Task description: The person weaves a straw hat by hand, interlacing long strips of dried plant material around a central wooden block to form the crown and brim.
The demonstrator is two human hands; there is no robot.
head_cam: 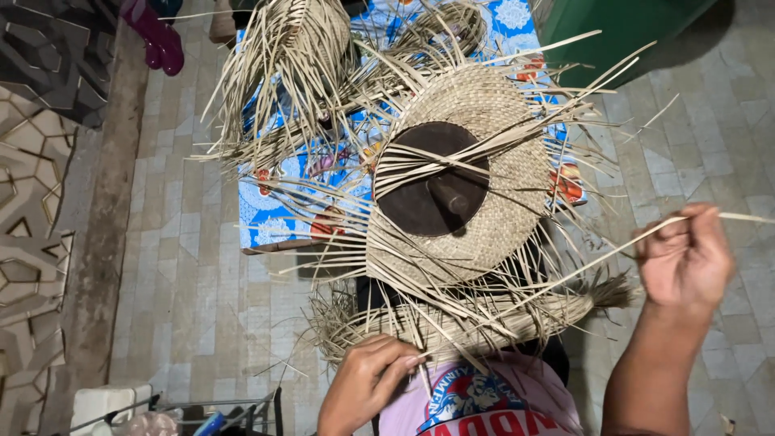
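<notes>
Right hand [684,258] pinches straw strand [581,270]; left hand [367,383] presses woven hat [476,186].

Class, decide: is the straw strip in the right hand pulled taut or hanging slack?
Taut. The strip runs straight from the woven hat to the clenched right hand.

Round half-woven pale straw hat [476,186] sits over dark round wooden mould [432,182]. Left hand [367,383] presses hat's near fringe; right hand [684,258], right of hat, pinches long loose straw strand [597,260]. Blue patterned cloth [270,214] beyond hat.
</notes>
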